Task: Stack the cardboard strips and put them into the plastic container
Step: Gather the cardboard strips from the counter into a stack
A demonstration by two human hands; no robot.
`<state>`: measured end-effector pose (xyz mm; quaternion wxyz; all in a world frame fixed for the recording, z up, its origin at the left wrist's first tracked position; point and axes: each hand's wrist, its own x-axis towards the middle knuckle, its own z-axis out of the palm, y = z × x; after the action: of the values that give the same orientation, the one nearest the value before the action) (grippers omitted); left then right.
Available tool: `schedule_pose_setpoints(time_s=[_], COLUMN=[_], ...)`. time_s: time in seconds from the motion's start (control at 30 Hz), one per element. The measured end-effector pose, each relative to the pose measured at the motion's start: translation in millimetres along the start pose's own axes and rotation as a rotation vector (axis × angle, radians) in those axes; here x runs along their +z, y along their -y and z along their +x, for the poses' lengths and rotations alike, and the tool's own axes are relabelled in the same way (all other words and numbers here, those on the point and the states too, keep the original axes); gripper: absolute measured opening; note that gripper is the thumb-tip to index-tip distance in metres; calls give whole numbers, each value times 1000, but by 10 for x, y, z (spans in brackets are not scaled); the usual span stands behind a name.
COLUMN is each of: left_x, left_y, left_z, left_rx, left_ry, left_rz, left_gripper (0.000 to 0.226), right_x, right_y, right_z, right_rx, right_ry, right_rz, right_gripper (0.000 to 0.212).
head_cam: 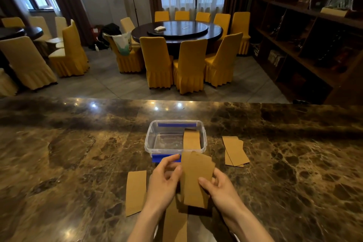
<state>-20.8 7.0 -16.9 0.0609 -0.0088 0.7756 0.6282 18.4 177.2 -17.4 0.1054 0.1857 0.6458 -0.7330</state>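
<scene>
A small stack of brown cardboard strips (pixel 194 179) is held upright above the marble counter, just in front of the clear plastic container (pixel 157 141). My right hand (pixel 218 186) grips its right edge, and my left hand (pixel 165 179) touches its left edge with thumb and fingers. One strip (pixel 191 139) lies inside the container at its right side. A single strip (pixel 136 192) lies flat to the left of my left hand. Another strip (pixel 174 222) lies between my forearms. A loose pile of strips (pixel 234 151) rests right of the container.
The container has blue clips (pixel 157 158) at its near and far ends. The dark marble counter (pixel 68 163) stretches wide to both sides. Beyond its far edge stand yellow-covered chairs around a round table (pixel 176 29) and dark shelves (pixel 304 35) at right.
</scene>
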Motion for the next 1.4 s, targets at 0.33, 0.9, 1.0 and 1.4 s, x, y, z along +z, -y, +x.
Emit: schedule_pose_setpoints(time_s=[0.33,0.9,1.0,1.4], left_x=[-407,-340,-379,-671], left_y=[266,139,90,210], left_z=[-41,-202,-209,-142], left_rx=[48,-39,-67,-116], left_ry=[445,70,5,-359], left_rz=[804,290,63,575], left_gripper=[85,36,37,46], right_x=[-65,130,252,460], right_y=[-68,-48,-38,-26], right_z=[-7,-211,-210,-93], right_rx=[71,59,40,41], right_ry=[-132,25,41,33], right_rz=[-112,-203,-223,-272], right_gripper=[24,22,25,20])
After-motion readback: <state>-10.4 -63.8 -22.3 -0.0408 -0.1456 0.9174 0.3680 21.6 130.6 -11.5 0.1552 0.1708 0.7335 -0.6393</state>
